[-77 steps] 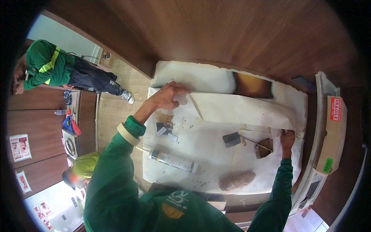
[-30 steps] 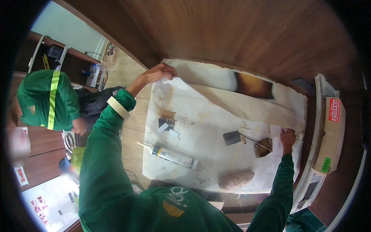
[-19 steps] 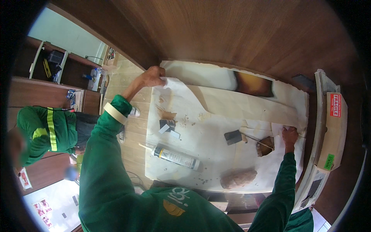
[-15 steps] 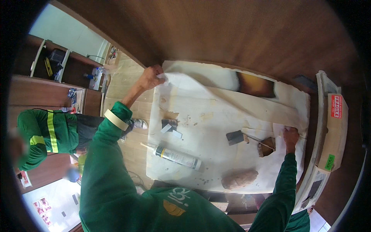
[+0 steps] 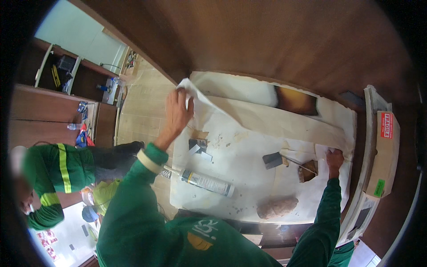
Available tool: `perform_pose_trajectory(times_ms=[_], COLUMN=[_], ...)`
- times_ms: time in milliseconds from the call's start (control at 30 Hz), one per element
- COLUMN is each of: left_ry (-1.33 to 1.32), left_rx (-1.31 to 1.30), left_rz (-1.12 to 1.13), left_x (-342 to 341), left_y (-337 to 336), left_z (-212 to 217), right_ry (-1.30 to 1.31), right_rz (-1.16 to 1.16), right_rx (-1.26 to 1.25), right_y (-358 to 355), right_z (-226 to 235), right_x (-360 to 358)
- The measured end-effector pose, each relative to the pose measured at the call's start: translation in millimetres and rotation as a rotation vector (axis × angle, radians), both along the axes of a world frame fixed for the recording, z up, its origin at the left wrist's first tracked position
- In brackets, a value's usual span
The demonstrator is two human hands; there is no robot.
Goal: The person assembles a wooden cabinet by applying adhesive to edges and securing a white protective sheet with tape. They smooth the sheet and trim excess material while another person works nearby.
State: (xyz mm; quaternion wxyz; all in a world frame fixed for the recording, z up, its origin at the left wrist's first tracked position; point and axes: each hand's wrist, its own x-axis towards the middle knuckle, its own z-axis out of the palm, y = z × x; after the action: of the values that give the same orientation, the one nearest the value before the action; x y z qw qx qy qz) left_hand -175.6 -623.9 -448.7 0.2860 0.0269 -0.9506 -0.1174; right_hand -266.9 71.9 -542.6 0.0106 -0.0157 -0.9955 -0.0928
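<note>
A white sheet of paper [image 5: 222, 173] covers the work surface, its far edge folded up. My left hand [image 5: 179, 110] pinches the sheet's raised far-left corner. At the right side my right hand [image 5: 334, 161] is closed on the sheet, near a torn hole [image 5: 308, 171]. On the sheet lie a white sealant cartridge [image 5: 208, 183] with its nozzle to the left and a dark flat blade [image 5: 272, 160] beside a thin rod [image 5: 296, 161]. Also on it are a dark square [image 5: 198, 147] with small white pieces and a crumpled brownish wad [image 5: 276, 207].
A brown wood panel [image 5: 275, 40] rises behind the surface. A cardboard box [image 5: 383, 151] lies along the right. At left a person in a green top [image 5: 66, 169] is near open shelves [image 5: 84, 75] holding tools. Tiled floor [image 5: 144, 89] runs between.
My left hand has come nearer and lower, drawing the paper corner with it, and the corner now stands up more. My right hand stays at the right side. The other person has shifted.
</note>
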Motion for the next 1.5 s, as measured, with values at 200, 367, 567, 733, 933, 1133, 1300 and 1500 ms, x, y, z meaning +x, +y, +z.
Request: perform_pose_trajectory(times_ms=[200,367,567,733,933,1133,1300,1500], left_ry=[-0.209,-0.083,-0.177,-0.058,-0.183,-0.208,-0.277,-0.093], left_rx=[0.059,-0.190,-0.174,0.017,0.087,0.050,-0.235,-0.290], left_rz=[-0.281,-0.130,-0.425,-0.377,-0.251,-0.262,-0.227,-0.466], left_x=[30,1,-18,-67,-109,-131,-142,-111], left_y=[6,28,52,40,15,23,23,77], left_z=[-41,-15,-12,-14,2,-13,-25,-21], right_ry=[-0.026,-0.136,-0.220,0.077,0.581,0.803,0.649,0.588], right_rz=[-0.138,-0.111,-0.214,-0.125,-0.124,-0.314,-0.576,-0.527], right_rx=[-0.125,0.051,0.056,-0.154,-0.303,-0.703,-1.000,-0.868], right_y=[-11,1,-39,-40,-90,-117,-135,-121], right_z=[-1,3,22,39,94,94,79,67], right_x=[-4,-1,-2,18,20,58,103,126])
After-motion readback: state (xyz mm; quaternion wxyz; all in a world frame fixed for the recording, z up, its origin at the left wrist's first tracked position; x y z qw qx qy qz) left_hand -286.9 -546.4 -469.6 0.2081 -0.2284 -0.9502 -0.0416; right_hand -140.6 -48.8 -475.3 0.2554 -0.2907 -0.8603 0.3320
